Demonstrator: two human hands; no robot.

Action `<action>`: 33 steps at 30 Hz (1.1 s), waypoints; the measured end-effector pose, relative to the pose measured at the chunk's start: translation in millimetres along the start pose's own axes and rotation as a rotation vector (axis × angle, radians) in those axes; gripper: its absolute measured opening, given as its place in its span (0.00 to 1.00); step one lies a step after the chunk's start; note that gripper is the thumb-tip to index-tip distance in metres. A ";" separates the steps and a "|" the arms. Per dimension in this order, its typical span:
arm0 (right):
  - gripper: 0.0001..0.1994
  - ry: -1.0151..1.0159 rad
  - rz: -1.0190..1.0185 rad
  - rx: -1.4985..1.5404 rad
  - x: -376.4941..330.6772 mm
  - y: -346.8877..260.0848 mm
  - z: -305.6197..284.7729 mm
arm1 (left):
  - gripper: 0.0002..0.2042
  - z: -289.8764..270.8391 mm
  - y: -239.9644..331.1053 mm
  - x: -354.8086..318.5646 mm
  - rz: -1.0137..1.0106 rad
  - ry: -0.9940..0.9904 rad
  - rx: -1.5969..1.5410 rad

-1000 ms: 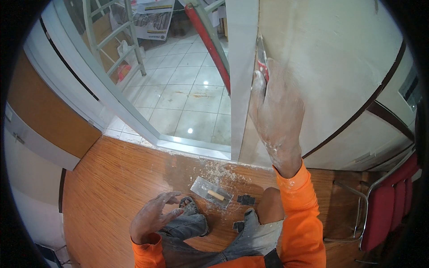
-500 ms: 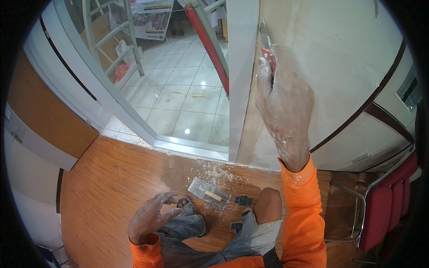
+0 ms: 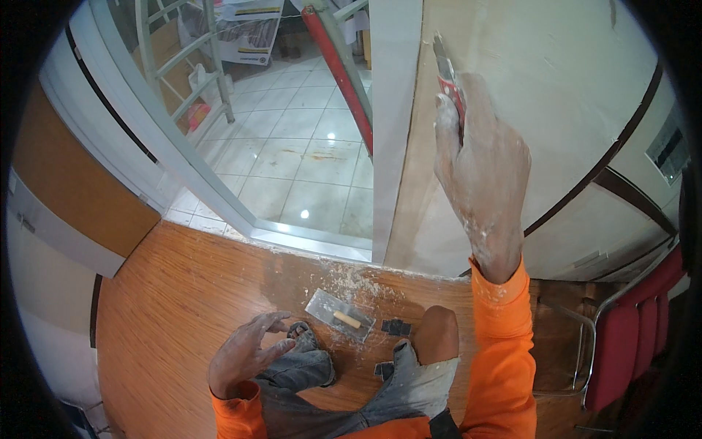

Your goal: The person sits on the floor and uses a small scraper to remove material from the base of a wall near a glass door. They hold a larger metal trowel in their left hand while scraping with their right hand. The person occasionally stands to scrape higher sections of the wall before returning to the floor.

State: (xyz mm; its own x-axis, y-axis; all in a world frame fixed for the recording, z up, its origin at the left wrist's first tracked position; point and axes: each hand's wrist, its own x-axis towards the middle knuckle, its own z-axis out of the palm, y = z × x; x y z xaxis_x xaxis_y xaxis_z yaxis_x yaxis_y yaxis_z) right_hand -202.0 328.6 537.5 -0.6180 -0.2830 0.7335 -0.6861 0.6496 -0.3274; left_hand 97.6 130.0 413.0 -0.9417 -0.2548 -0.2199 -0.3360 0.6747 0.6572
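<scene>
My right hand (image 3: 486, 164), coated in white dust, is closed around a red-handled knife (image 3: 447, 79). Its narrow metal blade points up along the cream wall panel (image 3: 556, 95), close to the pale frame strip (image 3: 395, 124). Whether the blade touches the panel I cannot tell. My left hand (image 3: 245, 351), also dusty, is held over my leg with its fingers apart and nothing in them. On the wooden floor ahead lies a flat metal trowel (image 3: 340, 315) with a light wooden handle, among crumbs of white plaster (image 3: 358, 282).
Small dark pieces (image 3: 396, 327) lie beside the trowel. A red chair (image 3: 621, 344) with metal legs stands at the right. Past the glass on the left are a ladder (image 3: 194, 95), a red-and-grey post (image 3: 340, 80) and a tiled floor (image 3: 281, 164).
My right hand and the knife have shifted right, away from the frame strip, and the blade has turned slightly. My left hand has hardly moved.
</scene>
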 end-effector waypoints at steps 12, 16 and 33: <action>0.07 -0.215 0.004 -0.136 -27.1 11.2 7.8 | 0.27 -4.6 0.5 -3.8 -0.018 0.003 -0.028; 0.07 -0.043 -0.032 -0.042 -12.2 4.9 -0.5 | 0.28 -3.3 -0.4 -1.9 -0.029 -0.005 -0.003; 0.09 -0.077 0.018 0.062 -8.0 6.0 -1.5 | 0.27 -3.0 -2.5 -0.2 -0.020 -0.011 -0.003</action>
State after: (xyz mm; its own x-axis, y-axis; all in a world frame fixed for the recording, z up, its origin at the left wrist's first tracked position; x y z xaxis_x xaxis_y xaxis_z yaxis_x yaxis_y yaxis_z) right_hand -200.6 335.8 530.6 -0.6561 -0.3269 0.6802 -0.6959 0.6108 -0.3777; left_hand 98.8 126.2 413.6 -0.9349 -0.2606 -0.2410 -0.3548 0.6673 0.6549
